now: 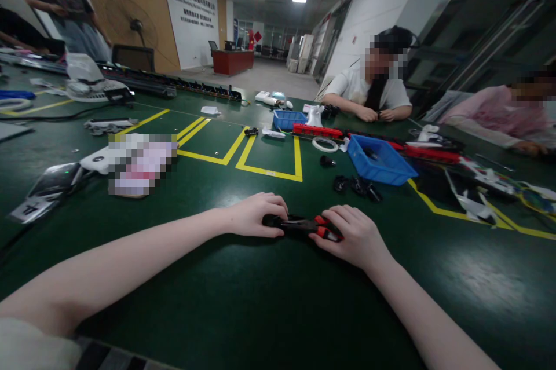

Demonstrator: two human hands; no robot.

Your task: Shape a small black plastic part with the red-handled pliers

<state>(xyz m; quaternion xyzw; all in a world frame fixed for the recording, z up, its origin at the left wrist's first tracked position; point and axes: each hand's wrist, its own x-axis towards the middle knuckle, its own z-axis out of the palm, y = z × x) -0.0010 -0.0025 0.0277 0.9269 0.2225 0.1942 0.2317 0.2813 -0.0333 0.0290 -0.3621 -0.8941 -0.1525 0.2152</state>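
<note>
Just over the green tabletop (208, 300), my right hand (354, 237) is closed around the red-and-black handles of a pair of pliers (310, 225), whose jaws point left. Opposite it, my left hand (256, 216) pinches a small black part (271, 220) between thumb and fingers. The jaws reach up to this part; whether they grip it I cannot tell. Its exact kind is hidden by my fingers. Beyond my right hand lie several similar-looking dark parts (358, 186) in a loose group.
A blue bin (380, 164) with dark pieces inside stands at the right, a smaller blue bin (289, 120) farther back. Near them are a white tape ring (325, 145) and a red strip (319, 130). A phone (141, 170) lies at left. Across the table sits a person (369, 92).
</note>
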